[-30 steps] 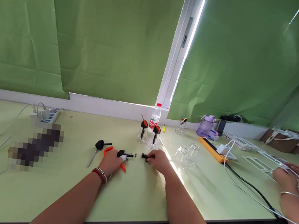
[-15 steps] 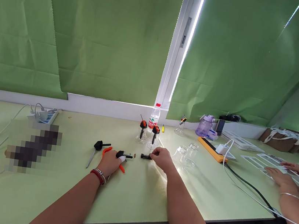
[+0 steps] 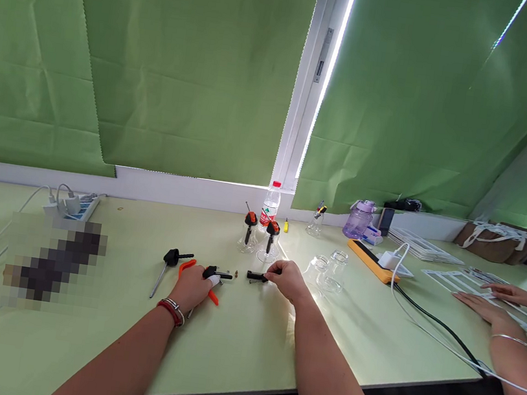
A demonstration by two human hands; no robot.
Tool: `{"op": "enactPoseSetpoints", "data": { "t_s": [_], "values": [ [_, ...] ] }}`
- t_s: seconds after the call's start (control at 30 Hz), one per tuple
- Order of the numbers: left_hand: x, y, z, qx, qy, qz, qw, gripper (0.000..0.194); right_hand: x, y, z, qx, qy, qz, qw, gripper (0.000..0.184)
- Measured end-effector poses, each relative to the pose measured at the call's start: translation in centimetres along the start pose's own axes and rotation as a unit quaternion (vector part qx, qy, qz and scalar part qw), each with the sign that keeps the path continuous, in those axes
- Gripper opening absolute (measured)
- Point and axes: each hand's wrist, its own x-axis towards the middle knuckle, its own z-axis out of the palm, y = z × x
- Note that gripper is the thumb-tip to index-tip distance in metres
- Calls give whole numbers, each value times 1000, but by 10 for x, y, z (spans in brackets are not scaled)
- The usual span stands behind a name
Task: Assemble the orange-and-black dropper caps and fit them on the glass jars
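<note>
- Black tube [image 3: 253, 275] at front centre of the table [image 3: 231, 360], thin spring [image 3: 257, 282] just along its near side; cannot tell if joined
- Right hand [image 3: 286, 280]: thumb and fingertips pinched together on the tube's right end
- Left hand [image 3: 189, 286]: closed over a black fitting [image 3: 210, 272], side stem pointing right; orange-handled tool [image 3: 213, 297] beneath, cannot tell if gripped too
- Hands apart, tiny brown bit [image 3: 236, 274] between them
- Tube: looks light, stiff, smooth, apt to roll; probably best held round its thick body
- Spring: likely gives when squeezed, easy to bend; light pinch mid-coil
- Fitting: seems hard, top-heavy; hold by the head, not the stem
- Left back jar [image 3: 240, 244] and right back jar [image 3: 261, 256]: glass, surely fragile, each with an orange-and-black top and dark stem
- Pen jar [image 3: 314, 228]: slim coloured items standing in it
- Two see-through glass jars [image 3: 316, 270] to the right, side by side; low grip advised, slick walls
- Water bottle [image 3: 270, 208], red cap on; purple bottle [image 3: 358, 221], lidded; fill unclear in both
</note>
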Motion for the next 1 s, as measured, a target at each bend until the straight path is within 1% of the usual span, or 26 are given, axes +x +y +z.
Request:
{"op": "enactPoseSetpoints", "data": {
  "t_s": [0.13, 0.27, 0.33, 0.4, 0.47, 0.53, 0.6, 0.67, 0.77, 0.83, 0.9, 1.0],
  "values": [
    [0, 0, 0, -3, -2, -1, 1000, 24, 1, -1, 2, -12, 27, -5, 1000, 7],
    [1, -1, 0, -5, -7, -7, 1000, 24, 1, 0, 3, -36, 12, 4, 999, 6],
    [1, -1, 0, -12, -13, -11, 1000, 23, 1, 0, 2, -23, 24, 18, 999, 8],
    [0, -1, 0, -15, -17, -11, 1000, 23, 0, -3, 2, 19, 37, 26, 999, 12],
    [0, 0, -1, -12, -6, -7, 1000, 24, -3, -7, 5, 66, 25, 24, 997, 15],
    [-1, 2, -2, -11, 24, 3, 1000, 26, -7, -13, 12, 83, -19, 7, 996, 15],
    [-1, 3, -3, -16, 55, 9, 998, 27, -10, -18, 20, 43, -66, -22, 997, 13],
    [-1, 3, -4, -19, 72, 10, 997, 27, -12, -21, 26, -37, -90, -49, 994, 10],
    [1, 1, -4, -22, 76, 13, 997, 27, -13, -22, 28, -143, -83, -68, 984, 8],
    [2, -1, -3, -24, 76, 17, 997, 28, -11, -21, 25, -170, -67, -73, 980, 9],
    [2, -2, -2, -19, 75, 20, 997, 29, -8, -17, 22, -175, -46, -84, 980, 17],
    [2, -2, -2, -7, 77, 25, 997, 28, -3, -11, 19, -166, -31, -103, 980, 40]
  ]
}}
